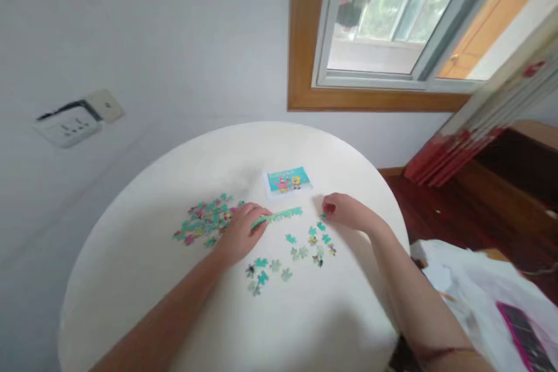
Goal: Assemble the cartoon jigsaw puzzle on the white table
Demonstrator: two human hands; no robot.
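Note:
My left hand [243,228] is closed round the left end of a narrow strip of joined jigsaw pieces [285,214], mostly teal with a yellowish edge. To the right of the strip, my right hand [342,210] has its fingers curled and pinched on a small teal jigsaw piece [323,216] at the table surface. Loose pieces lie below the strip, among them a teal piece [290,239] and pale pieces [299,253]. Beyond the strip is a picture card [288,181] with two cartoon figures on a teal ground. Left of my left hand spreads a heap of mixed pieces [204,220].
All of this lies on a round white table [143,279] against a pale wall with a socket [70,125]. A window [383,17] is behind it. At the lower right, a white-covered surface [475,279] holds a pink-edged dark object [525,334].

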